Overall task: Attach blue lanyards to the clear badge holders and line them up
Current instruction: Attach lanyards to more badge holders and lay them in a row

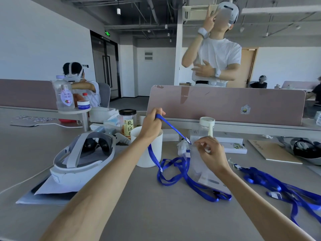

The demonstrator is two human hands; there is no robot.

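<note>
Well to the left of the left-hand fingers, a white headset (83,153) rests on sheets of paper (52,186) on the grey desk (156,214). A white cup (149,153) stands just under the left hand (152,122), partly hidden behind the wrist, and a dark-lidded jar (127,122) sits just left of those fingers.

The left hand is raised above the desk, its fingers (159,113) curled tight around a blue lanyard (173,126). From them one length of the strap runs taut, down and rightward to the right hand's fingertips. The other length drops past the left wrist into loose loops on the desk, between the two forearms.

The right hand (210,152) hovers lower, its fingers (199,141) drawn together in a pinch at the lanyard's white clip end (188,140), right at the top of a clear badge holder (199,164). Whether the clip is hooked into the holder cannot be told. The holder slopes from these fingers toward the person, partly under the wrist, with its near end on the desk over the blue loops.

Right of the right-hand fingers and well apart, a tangled heap of blue lanyards (286,186) lies on the desk. A brown notebook (271,150) lies beyond it.
</note>
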